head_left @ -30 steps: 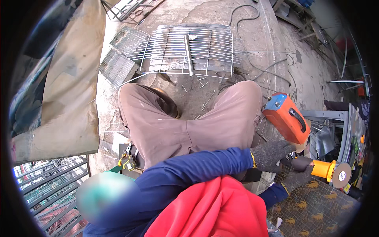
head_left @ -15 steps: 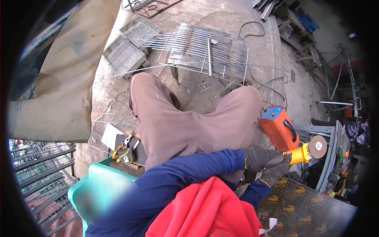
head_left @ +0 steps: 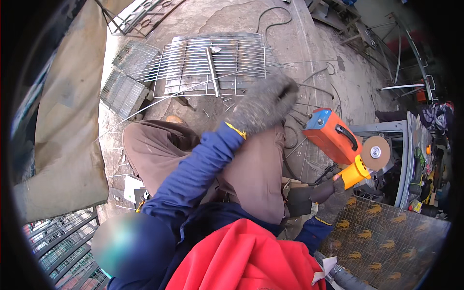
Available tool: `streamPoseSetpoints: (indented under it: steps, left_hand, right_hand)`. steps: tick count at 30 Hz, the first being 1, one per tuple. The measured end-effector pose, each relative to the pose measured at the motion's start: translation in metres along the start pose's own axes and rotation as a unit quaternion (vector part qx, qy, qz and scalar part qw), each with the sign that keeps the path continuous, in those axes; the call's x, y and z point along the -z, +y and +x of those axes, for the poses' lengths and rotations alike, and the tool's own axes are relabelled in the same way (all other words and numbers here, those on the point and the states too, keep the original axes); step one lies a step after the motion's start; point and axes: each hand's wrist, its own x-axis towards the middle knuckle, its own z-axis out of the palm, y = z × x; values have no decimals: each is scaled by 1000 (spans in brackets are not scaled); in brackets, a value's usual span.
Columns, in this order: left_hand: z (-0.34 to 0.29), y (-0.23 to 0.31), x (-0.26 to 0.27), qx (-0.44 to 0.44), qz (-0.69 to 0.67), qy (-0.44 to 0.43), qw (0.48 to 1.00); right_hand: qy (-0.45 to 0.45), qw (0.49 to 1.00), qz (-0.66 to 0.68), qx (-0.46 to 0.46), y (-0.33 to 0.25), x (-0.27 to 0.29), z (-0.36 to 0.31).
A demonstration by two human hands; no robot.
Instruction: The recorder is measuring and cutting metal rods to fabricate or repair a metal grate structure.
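- Angle grinder (head_left: 355,174), yellow-bodied with a dark rear grip, sits at the person's right, beyond the right thigh; its brown disc (head_left: 376,152) faces away from the body.
- Right hand (head_left: 334,199), in a dark knitted glove, is wrapped round the grinder near where the yellow body meets the dark grip.
- Left hand (head_left: 263,104), gloved alike, was at the rear of the grinder half a second ago; now it is up over the right thigh, out in front of the body. Nothing shows in its hold, but blur hides the fingers, so I cannot tell whether they are curled or spread.
- With that change, the grinder appears to depend on the right hand alone, leaving the left free of it.
- Orange box-shaped machine (head_left: 328,137), blue at one end with a black carrying handle, stands just beside the grinder.
- Gold-patterned dark board (head_left: 386,241) spreads below and to the right of the right hand; a grey metal frame (head_left: 405,145) is past the disc.
- Farther ahead, a grate of thin metal rods (head_left: 249,58) lies on a low counter (head_left: 182,100), with a metal bar (head_left: 212,72) across it.
- Wire-mesh boxes (head_left: 122,94) are left of the counter.
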Motion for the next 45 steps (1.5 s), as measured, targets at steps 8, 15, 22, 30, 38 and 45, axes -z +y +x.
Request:
streamPoseSetpoints:
  steps: [8,15,22,30,38,45]
  left_hand:
    - [52,-138,15,52,312,-37,948]
    - [62,-148,6,-2,365,-88,927]
    - [36,-152,2,-14,259,-129,957]
    - [25,-153,6,-25,229,-125,965]
    - [26,-146,5,28,227,-133,964]
    - [23,-149,7,-12,191,-95,977]
  right_hand:
    - [-20,995,-92,-21,22,-17,4]
    - [-3,986,-165,-37,15,-27,4]
    - [-29,976,-207,-56,33,-22,16]
    - [-70,967,-240,-52,49,-49,41]
    - [-138,908,-393,48,70,-85,77]
    - [-189,910,-368,-34,76,-117,90]
